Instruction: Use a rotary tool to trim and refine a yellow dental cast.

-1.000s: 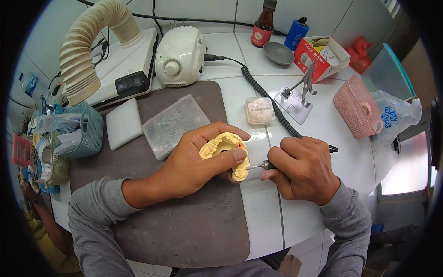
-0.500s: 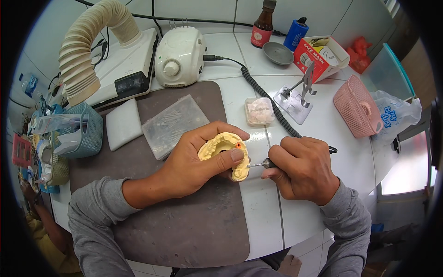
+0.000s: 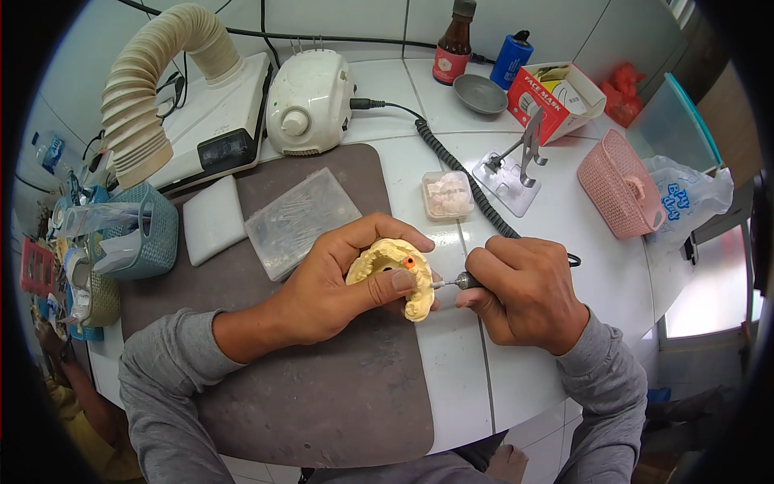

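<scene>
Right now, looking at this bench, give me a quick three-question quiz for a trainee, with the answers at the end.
1. Which of the hands holds the yellow dental model, and which the rotary handpiece?
2. True or false: the coiled black cord plugs into the white control unit.
3. Which lies on the brown mat?
A. Pink basket
B. Clear plastic case
C. Metal stand

Key:
1. Left hand, model; right hand, handpiece.
2. True.
3. B.
</scene>
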Demonstrator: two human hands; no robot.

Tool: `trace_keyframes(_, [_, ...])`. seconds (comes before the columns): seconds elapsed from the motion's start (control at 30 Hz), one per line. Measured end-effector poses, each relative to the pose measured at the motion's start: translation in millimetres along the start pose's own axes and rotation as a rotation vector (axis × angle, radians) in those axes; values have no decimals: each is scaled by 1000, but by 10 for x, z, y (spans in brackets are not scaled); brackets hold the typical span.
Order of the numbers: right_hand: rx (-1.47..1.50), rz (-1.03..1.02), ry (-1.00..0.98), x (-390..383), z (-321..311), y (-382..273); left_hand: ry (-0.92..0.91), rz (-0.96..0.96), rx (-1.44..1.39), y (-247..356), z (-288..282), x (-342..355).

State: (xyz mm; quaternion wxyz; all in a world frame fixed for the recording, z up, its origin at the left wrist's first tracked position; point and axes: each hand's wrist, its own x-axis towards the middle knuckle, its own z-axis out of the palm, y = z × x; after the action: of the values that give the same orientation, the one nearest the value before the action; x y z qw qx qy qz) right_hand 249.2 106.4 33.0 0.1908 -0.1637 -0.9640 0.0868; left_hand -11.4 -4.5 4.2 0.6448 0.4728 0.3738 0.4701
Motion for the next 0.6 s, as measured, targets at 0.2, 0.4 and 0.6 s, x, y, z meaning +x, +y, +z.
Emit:
trace_keyframes(0.2, [30,-2,0,0,13,3,-16,13,-21,-21,-29,-1])
trace_keyframes(0.4, [42,-14,-9,2,7,0,-32,19,-45,-36,-28,-2])
trace_keyframes(0.6, [40,-19,-3,3,6,10,-46,9,-22,-24,-15,0])
